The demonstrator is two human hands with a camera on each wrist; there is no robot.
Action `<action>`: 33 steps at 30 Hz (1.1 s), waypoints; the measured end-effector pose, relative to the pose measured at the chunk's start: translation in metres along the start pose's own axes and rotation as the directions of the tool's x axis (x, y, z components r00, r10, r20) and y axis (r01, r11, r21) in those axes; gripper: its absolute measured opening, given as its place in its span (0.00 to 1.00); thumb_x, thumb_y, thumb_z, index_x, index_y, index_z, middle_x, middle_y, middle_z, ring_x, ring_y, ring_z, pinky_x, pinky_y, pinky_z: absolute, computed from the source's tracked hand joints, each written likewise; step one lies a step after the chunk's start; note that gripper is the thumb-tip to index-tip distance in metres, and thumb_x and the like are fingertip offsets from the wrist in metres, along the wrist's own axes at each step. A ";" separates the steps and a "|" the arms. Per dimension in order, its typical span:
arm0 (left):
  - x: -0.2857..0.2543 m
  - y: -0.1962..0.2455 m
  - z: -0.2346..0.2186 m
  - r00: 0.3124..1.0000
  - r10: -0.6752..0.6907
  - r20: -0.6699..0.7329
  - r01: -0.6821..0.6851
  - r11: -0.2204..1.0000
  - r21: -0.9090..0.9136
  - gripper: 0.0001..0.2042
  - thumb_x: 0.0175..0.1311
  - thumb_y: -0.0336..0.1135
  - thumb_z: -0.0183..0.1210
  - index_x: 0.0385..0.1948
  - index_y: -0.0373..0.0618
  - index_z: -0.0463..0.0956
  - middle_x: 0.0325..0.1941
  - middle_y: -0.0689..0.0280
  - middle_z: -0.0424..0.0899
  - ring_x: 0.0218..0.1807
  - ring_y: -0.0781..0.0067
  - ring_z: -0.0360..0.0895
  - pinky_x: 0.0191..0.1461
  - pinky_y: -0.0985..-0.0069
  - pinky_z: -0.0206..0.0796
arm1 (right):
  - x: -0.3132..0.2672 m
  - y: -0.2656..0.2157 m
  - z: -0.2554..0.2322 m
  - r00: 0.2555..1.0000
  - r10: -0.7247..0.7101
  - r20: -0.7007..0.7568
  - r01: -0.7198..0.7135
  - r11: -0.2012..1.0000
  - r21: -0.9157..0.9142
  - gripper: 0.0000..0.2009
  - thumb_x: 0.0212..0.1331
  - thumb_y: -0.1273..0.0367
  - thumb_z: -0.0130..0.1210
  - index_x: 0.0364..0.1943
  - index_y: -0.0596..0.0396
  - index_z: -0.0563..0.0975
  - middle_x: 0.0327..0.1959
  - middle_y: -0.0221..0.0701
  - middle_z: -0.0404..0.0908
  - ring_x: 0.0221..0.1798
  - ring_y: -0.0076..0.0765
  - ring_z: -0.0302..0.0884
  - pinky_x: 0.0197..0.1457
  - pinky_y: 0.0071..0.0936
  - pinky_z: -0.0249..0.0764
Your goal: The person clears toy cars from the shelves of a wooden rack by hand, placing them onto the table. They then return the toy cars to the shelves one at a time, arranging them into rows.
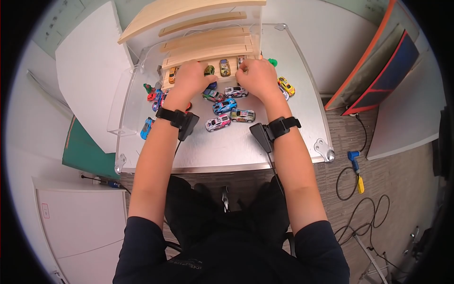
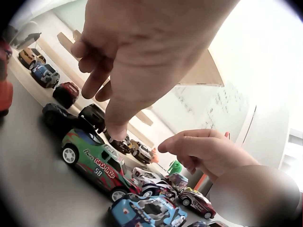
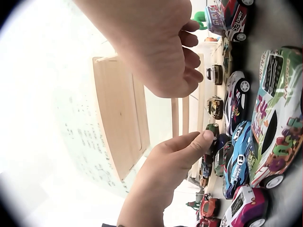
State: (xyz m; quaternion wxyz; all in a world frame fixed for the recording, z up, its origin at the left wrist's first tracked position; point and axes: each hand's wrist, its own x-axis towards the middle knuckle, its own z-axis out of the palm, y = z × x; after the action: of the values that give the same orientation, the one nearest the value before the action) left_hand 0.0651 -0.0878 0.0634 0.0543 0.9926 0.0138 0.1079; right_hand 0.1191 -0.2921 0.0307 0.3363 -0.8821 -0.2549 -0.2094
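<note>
My left hand [image 1: 191,78] reaches over the wooden shelf's lowest board [image 1: 168,84]. Its fingers hang loosely extended, with the thumb right at a dark green toy car [image 1: 209,70]. A blue toy car [image 1: 212,85] sits just below that thumb, partly hidden. My right hand [image 1: 257,78] hovers at the board's right end, fingers loosely bent and nothing visible in them. Beside its fingertips stands a white and gold toy car [image 2: 141,151]. Between the hands a gold toy car [image 1: 224,68] is parked on the board. An orange toy car [image 1: 173,75] stands left of my left hand.
Several cars lie on the silver tabletop [image 1: 189,151] in front of the shelf, including a light blue car [image 1: 224,106] and a pink and white car [image 1: 218,123]. A yellow car [image 1: 286,85] is at right. More cars, one blue [image 1: 147,128], are at left.
</note>
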 end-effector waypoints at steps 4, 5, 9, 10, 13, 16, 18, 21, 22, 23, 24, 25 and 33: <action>-0.002 -0.007 -0.010 0.998 0.067 0.013 -0.065 0.993 -0.100 0.22 0.52 0.42 0.71 0.48 0.43 0.83 0.41 0.49 0.83 0.48 0.47 0.80 0.54 0.59 0.72 | -0.001 0.000 -0.003 1.000 0.004 -0.003 -0.004 1.000 0.014 0.09 0.48 0.65 0.58 0.25 0.54 0.85 0.24 0.42 0.84 0.33 0.53 0.81 0.43 0.47 0.77; -0.002 -0.008 -0.012 0.996 0.084 0.037 -0.080 0.991 -0.110 0.21 0.52 0.41 0.70 0.48 0.45 0.83 0.44 0.47 0.84 0.51 0.45 0.80 0.58 0.58 0.72 | -0.001 0.000 -0.004 1.000 0.005 -0.003 -0.005 1.000 0.013 0.09 0.48 0.65 0.58 0.25 0.54 0.85 0.24 0.42 0.84 0.33 0.53 0.81 0.43 0.47 0.77; -0.002 -0.004 -0.020 0.986 0.103 0.135 -0.096 0.994 -0.057 0.25 0.52 0.36 0.71 0.55 0.45 0.80 0.44 0.51 0.81 0.51 0.50 0.77 0.56 0.62 0.69 | -0.001 -0.002 -0.005 1.000 0.014 0.011 -0.014 1.000 0.008 0.09 0.48 0.65 0.57 0.25 0.53 0.85 0.25 0.42 0.85 0.34 0.53 0.81 0.44 0.47 0.76; -0.001 -0.004 -0.019 0.982 0.100 0.162 -0.094 0.995 -0.044 0.25 0.53 0.35 0.71 0.56 0.46 0.80 0.43 0.52 0.81 0.51 0.51 0.77 0.56 0.62 0.69 | -0.001 -0.002 -0.005 1.000 0.018 0.019 -0.019 1.000 0.006 0.09 0.48 0.65 0.57 0.25 0.53 0.85 0.25 0.42 0.85 0.34 0.53 0.81 0.44 0.47 0.76; 0.002 -0.007 -0.012 0.983 0.101 0.154 -0.096 0.995 -0.035 0.24 0.54 0.35 0.70 0.56 0.47 0.80 0.41 0.53 0.81 0.51 0.51 0.76 0.57 0.62 0.68 | -0.001 -0.003 -0.005 1.000 0.022 0.008 -0.022 1.000 -0.014 0.09 0.48 0.65 0.57 0.25 0.53 0.85 0.25 0.42 0.85 0.34 0.53 0.81 0.44 0.47 0.77; 0.002 -0.010 -0.004 0.989 0.109 0.102 -0.104 0.993 -0.050 0.24 0.54 0.35 0.69 0.56 0.46 0.80 0.41 0.54 0.81 0.50 0.51 0.76 0.56 0.62 0.68 | -0.001 -0.003 -0.005 1.000 0.021 0.004 -0.021 1.000 -0.008 0.09 0.48 0.65 0.57 0.26 0.53 0.85 0.25 0.42 0.85 0.34 0.53 0.81 0.44 0.46 0.77; 0.004 -0.011 -0.003 0.990 0.112 0.082 -0.107 0.992 -0.063 0.24 0.55 0.35 0.69 0.56 0.46 0.80 0.41 0.54 0.81 0.50 0.51 0.76 0.56 0.62 0.68 | -0.001 -0.003 -0.006 1.000 0.022 0.008 -0.022 1.000 -0.006 0.09 0.48 0.65 0.57 0.26 0.53 0.86 0.25 0.41 0.85 0.34 0.53 0.81 0.43 0.46 0.77; 0.008 -0.010 -0.005 0.986 0.104 0.128 -0.099 0.994 -0.050 0.23 0.56 0.36 0.68 0.56 0.45 0.80 0.41 0.55 0.81 0.49 0.51 0.76 0.56 0.62 0.68 | -0.001 -0.002 -0.005 1.000 0.017 0.004 -0.017 1.000 -0.005 0.09 0.48 0.65 0.57 0.25 0.53 0.86 0.25 0.42 0.85 0.34 0.52 0.82 0.43 0.46 0.77; 0.009 -0.010 -0.004 0.989 0.104 0.105 -0.099 0.994 -0.045 0.23 0.56 0.36 0.68 0.56 0.45 0.80 0.41 0.55 0.81 0.49 0.52 0.76 0.56 0.62 0.68 | -0.001 -0.002 -0.005 1.000 0.011 -0.003 -0.011 1.000 -0.006 0.09 0.48 0.65 0.57 0.25 0.53 0.86 0.25 0.42 0.85 0.34 0.52 0.82 0.42 0.46 0.78; 0.009 -0.011 -0.003 0.991 0.104 0.082 -0.100 0.994 -0.041 0.23 0.56 0.36 0.67 0.56 0.45 0.80 0.42 0.55 0.81 0.49 0.52 0.76 0.57 0.62 0.68 | -0.001 -0.002 -0.004 1.000 0.012 -0.002 -0.012 1.000 -0.006 0.09 0.48 0.65 0.57 0.25 0.53 0.86 0.25 0.42 0.85 0.34 0.52 0.82 0.42 0.46 0.78; 0.009 -0.011 -0.002 0.991 0.104 0.082 -0.101 0.994 -0.042 0.23 0.56 0.36 0.67 0.56 0.45 0.80 0.42 0.55 0.81 0.49 0.52 0.76 0.57 0.62 0.68 | -0.001 -0.002 -0.004 1.000 0.016 0.002 -0.016 1.000 -0.003 0.09 0.48 0.65 0.57 0.25 0.53 0.86 0.25 0.42 0.85 0.34 0.52 0.82 0.43 0.46 0.78; 0.008 -0.012 0.000 0.993 0.111 0.044 -0.109 0.993 -0.033 0.22 0.57 0.36 0.67 0.55 0.45 0.80 0.42 0.56 0.81 0.49 0.52 0.75 0.57 0.62 0.68 | -0.001 -0.002 -0.004 1.000 0.020 0.006 -0.020 1.000 -0.001 0.09 0.48 0.65 0.58 0.25 0.53 0.86 0.25 0.42 0.85 0.34 0.52 0.81 0.43 0.46 0.77; 0.008 -0.014 0.007 0.991 0.126 -0.038 -0.127 0.991 -0.031 0.21 0.57 0.36 0.67 0.54 0.45 0.81 0.38 0.57 0.81 0.49 0.53 0.76 0.56 0.62 0.68 | -0.001 0.000 -0.002 0.999 0.023 0.031 -0.023 1.000 -0.014 0.09 0.48 0.65 0.58 0.26 0.53 0.86 0.25 0.42 0.85 0.35 0.52 0.81 0.44 0.46 0.77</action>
State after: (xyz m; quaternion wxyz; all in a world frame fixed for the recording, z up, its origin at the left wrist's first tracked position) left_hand 0.0739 -0.0741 0.0562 0.0636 0.9883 -0.0499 0.1292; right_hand 0.1175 -0.2942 0.0316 0.3287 -0.8903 -0.2487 -0.1934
